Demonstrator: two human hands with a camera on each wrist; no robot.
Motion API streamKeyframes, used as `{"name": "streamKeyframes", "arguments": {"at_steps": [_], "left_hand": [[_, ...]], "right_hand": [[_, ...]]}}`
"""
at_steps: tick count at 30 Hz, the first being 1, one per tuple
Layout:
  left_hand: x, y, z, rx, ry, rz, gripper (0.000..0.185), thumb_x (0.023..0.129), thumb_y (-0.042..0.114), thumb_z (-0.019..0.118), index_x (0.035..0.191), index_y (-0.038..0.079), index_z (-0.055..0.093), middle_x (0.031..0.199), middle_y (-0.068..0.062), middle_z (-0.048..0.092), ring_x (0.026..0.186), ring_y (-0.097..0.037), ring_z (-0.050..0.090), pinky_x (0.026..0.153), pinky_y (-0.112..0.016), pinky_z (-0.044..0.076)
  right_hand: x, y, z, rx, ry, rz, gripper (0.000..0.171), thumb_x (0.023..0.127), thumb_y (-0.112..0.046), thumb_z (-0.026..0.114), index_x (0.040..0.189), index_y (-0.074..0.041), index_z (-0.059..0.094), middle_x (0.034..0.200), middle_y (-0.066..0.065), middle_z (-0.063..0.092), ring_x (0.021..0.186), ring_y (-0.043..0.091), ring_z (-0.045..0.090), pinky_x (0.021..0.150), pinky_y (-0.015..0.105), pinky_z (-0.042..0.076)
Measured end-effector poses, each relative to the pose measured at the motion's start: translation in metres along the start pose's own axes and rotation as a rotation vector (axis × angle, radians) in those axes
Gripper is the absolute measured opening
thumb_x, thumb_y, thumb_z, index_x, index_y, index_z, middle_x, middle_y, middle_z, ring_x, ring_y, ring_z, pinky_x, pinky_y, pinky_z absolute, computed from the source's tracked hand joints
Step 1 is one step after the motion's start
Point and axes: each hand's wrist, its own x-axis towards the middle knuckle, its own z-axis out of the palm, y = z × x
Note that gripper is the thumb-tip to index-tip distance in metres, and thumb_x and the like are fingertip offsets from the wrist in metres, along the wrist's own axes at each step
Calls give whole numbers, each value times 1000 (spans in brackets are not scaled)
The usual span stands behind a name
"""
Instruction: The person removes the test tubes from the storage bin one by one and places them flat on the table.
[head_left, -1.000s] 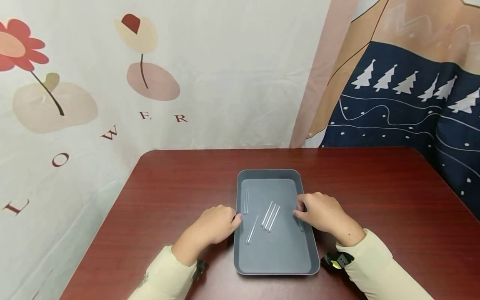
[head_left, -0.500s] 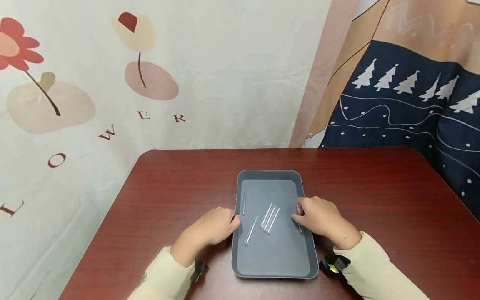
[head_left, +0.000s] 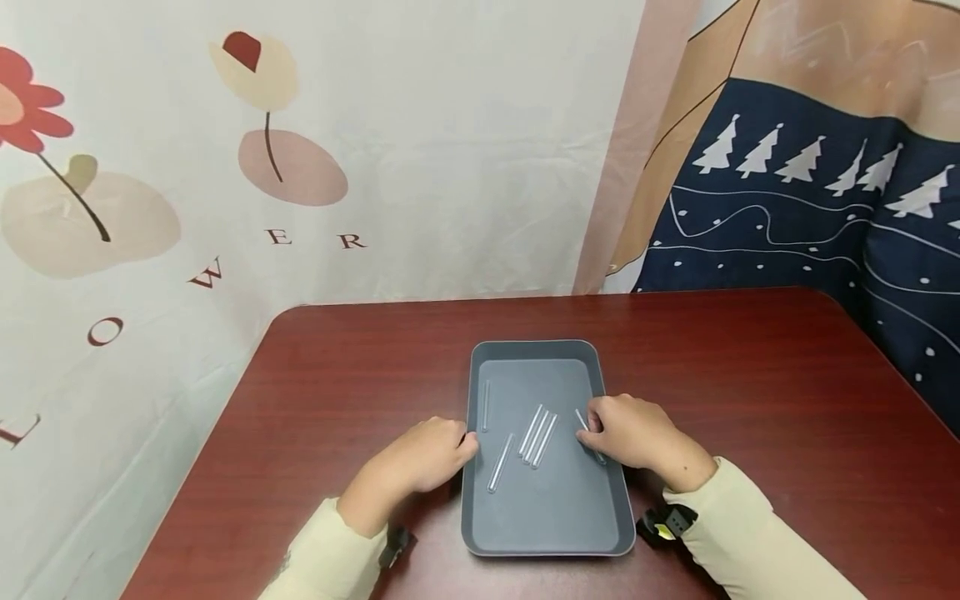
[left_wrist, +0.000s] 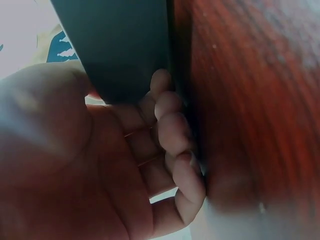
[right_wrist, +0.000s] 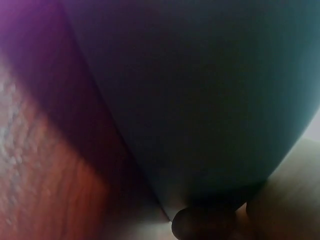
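Right hand pinches a thin glass tube; left hand curls on tray rim. Tube likely light, slippery, fragile: grip mid-length.

One dark grey tray sits on one reddish-brown table. Six clear glass tubes lie in the tray: one alone at the left, one slanted, three side by side, and one at the right. Two hands are in view.
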Motion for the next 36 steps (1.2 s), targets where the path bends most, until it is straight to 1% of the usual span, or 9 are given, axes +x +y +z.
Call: {"name": "streamKeyframes", "arguments": {"at_steps": [5, 14, 20, 23, 27, 31, 33, 34, 36], "left_hand": [[1, -3, 0, -18, -25, -14, 37, 95, 23, 43, 58, 18, 35, 57, 4, 32, 57, -14, 41, 65, -33, 41], [4, -2, 0, -68, -29, 2, 35, 93, 20, 44, 58, 17, 36, 58, 4, 33, 57, -13, 39, 61, -31, 40], [3, -3, 2, -66, -28, -45, 33, 92, 23, 43, 60, 17, 38, 59, 3, 35, 60, -15, 43, 65, -32, 42], [2, -4, 3, -71, -15, -53, 32, 93, 23, 44, 62, 15, 43, 60, 2, 41, 63, -17, 47, 67, -34, 44], [4, -6, 2, -95, -6, -63, 35, 99, 25, 43, 69, 12, 54, 66, -2, 53, 69, -18, 53, 72, -36, 47], [5, -8, 0, -121, 2, -76, 36, 103, 28, 40, 88, 7, 64, 90, -10, 69, 90, -22, 66, 86, -43, 51], [5, -10, 0, -124, 6, -72, 38, 105, 29, 38, 96, 6, 66, 99, -11, 71, 99, -25, 67, 91, -45, 50], [6, -11, 1, -124, 8, -70, 38, 105, 29, 37, 98, 5, 66, 100, -10, 71, 100, -24, 67, 93, -45, 50], [6, -12, 1, -121, 9, -69, 40, 106, 30, 36, 95, 6, 66, 89, -9, 70, 92, -23, 67, 90, -44, 51]], "right_hand": [[1, 0, 0, 32, -9, -11, 35, 88, -27, 73, 64, -17, 49, 56, -4, 44, 51, 11, 43, 48, 28, 31], [0, 2, 4, 84, -12, -15, 35, 89, -25, 71, 64, -16, 48, 55, -4, 43, 50, 11, 43, 48, 28, 31], [4, 1, 5, 76, -25, -22, 34, 90, -25, 69, 65, -17, 48, 56, -4, 43, 50, 10, 43, 49, 28, 32], [6, 1, 5, 79, -28, -34, 33, 90, -25, 69, 65, -17, 48, 56, -4, 44, 51, 10, 43, 49, 27, 32], [7, 1, 6, 93, -30, -41, 33, 90, -25, 69, 66, -17, 49, 57, -5, 44, 51, 10, 44, 49, 27, 32], [9, 0, 7, 99, -34, -32, 32, 91, -26, 69, 67, -17, 49, 57, -4, 45, 51, 10, 44, 49, 27, 33], [10, 0, 8, 91, -33, -31, 32, 91, -26, 68, 68, -17, 49, 57, -5, 45, 51, 10, 44, 50, 27, 33], [10, 1, 8, 88, -33, -35, 32, 92, -27, 68, 68, -17, 49, 57, -5, 45, 51, 10, 44, 50, 27, 34], [11, 1, 10, 85, -29, -53, 31, 93, -27, 67, 70, -18, 49, 58, -5, 45, 51, 9, 44, 51, 27, 34]]}}
